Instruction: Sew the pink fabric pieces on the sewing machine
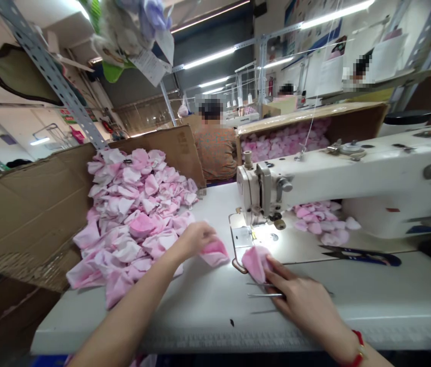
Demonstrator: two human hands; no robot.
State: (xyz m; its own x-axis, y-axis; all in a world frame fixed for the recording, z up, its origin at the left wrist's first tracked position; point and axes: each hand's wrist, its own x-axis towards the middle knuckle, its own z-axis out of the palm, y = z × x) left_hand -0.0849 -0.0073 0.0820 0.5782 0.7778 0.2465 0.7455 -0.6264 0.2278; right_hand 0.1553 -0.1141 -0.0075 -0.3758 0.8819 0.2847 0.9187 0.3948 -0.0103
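Forearms [135,300] cross the near edge [200,339], open tabletop [204,300] between; right hand [299,295] pinches pink cloth [254,261], left hand [198,238] another piece [214,253]; tag [151,67] illegible.

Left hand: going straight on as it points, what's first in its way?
Probably the bent metal guide at the near left of the sewing machine, with the machine's head beyond. The left hand points forward and right; its height is unclear, so it might clear the guide.
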